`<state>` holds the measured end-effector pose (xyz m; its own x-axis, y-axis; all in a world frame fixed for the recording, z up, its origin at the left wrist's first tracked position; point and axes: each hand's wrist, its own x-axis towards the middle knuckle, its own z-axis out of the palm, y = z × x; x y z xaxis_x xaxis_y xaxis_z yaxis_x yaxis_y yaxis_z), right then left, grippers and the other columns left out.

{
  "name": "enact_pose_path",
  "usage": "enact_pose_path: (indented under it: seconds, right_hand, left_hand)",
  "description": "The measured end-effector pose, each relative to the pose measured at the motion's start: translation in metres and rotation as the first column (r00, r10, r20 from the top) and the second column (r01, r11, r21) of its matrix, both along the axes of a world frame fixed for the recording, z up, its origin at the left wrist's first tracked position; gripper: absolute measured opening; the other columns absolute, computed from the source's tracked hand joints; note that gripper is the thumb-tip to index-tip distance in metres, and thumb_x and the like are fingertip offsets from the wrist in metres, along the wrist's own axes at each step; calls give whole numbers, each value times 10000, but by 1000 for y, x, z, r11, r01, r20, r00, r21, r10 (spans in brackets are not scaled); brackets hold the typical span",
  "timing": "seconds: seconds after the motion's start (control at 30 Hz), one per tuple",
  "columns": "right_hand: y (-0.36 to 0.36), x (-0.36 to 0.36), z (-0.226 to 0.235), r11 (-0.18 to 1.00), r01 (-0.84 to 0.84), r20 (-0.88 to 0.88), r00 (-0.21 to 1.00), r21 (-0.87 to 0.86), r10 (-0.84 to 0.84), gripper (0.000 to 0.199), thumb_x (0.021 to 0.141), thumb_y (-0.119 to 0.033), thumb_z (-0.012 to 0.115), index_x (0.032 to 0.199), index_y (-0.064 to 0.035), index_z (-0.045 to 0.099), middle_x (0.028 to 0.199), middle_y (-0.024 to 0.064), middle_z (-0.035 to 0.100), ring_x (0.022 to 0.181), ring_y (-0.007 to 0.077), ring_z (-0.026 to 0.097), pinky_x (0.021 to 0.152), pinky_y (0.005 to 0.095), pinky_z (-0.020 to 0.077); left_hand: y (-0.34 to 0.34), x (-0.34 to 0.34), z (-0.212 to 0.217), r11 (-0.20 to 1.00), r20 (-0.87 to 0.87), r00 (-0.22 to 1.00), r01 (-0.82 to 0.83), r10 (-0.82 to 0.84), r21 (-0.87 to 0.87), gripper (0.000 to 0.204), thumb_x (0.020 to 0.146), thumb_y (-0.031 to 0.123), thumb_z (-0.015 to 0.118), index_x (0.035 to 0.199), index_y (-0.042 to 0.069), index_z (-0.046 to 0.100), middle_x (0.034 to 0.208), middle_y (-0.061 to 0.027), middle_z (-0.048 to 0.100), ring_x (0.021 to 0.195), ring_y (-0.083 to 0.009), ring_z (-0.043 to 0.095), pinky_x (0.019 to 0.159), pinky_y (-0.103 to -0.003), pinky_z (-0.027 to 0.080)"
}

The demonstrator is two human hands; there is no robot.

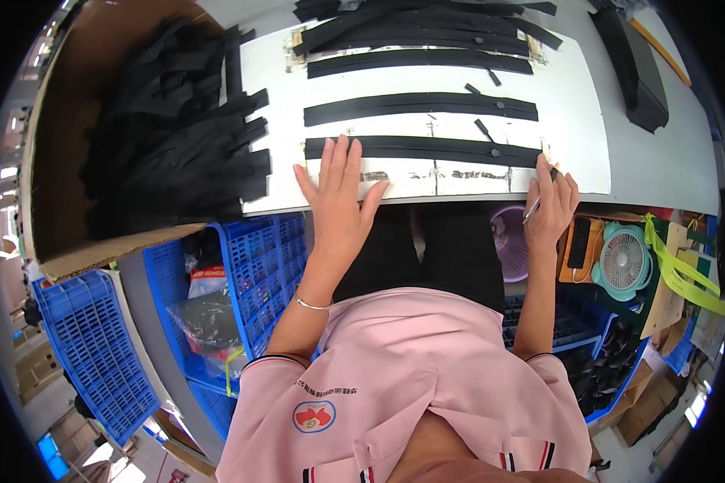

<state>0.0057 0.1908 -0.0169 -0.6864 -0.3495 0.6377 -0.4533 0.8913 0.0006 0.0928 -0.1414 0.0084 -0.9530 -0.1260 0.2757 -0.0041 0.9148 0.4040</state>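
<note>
A long black zipper strip (427,150) lies straight across the white board, nearest to me. My left hand (338,193) rests with its fingers spread, the fingertips pressing on the strip's left end. At the other end, my right hand (549,205) touches the strip with a fingertip. A slim pen-like tool (532,211) with a silvery end is held in its curled fingers; its exact kind is unclear. Beyond it lie two more zipper strips, a middle one (419,106) and a farther one (411,62), each with a small pull.
The white board (572,121) carries dark marks and tape. Black strips heap in a cardboard box (60,161) at left, and more pile up (427,24) at the far edge. A long black block (632,68) stands at right. Below are blue crates (97,354) and a teal fan (623,262).
</note>
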Motion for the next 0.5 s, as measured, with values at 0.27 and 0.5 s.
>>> enact_pose_path:
  seconds: [0.27, 0.5]
  right_hand:
    - [-7, -5, 6, 997, 27, -36, 999, -72, -29, 353, 944, -53, 720, 1295, -77, 702, 1001, 71, 721, 1016, 251, 657, 1071, 442, 467]
    - [-56, -5, 43, 942, -50, 142, 985, -332, 102, 253, 997, -76, 660, 1241, -57, 720, 980, 78, 739, 977, 239, 654, 1058, 424, 458]
  left_hand:
    - [-14, 27, 0, 999, 51, 998, -35, 36, -3, 697, 940, 367, 746, 1514, 51, 508, 1578, -139, 478, 1530, -327, 346, 1213, -673, 27]
    - [-20, 28, -5, 996, -11, 999, -49, 50, 70, 741, 904, 386, 784, 1525, 87, 511, 1603, -112, 462, 1546, -337, 317, 1238, -614, 51]
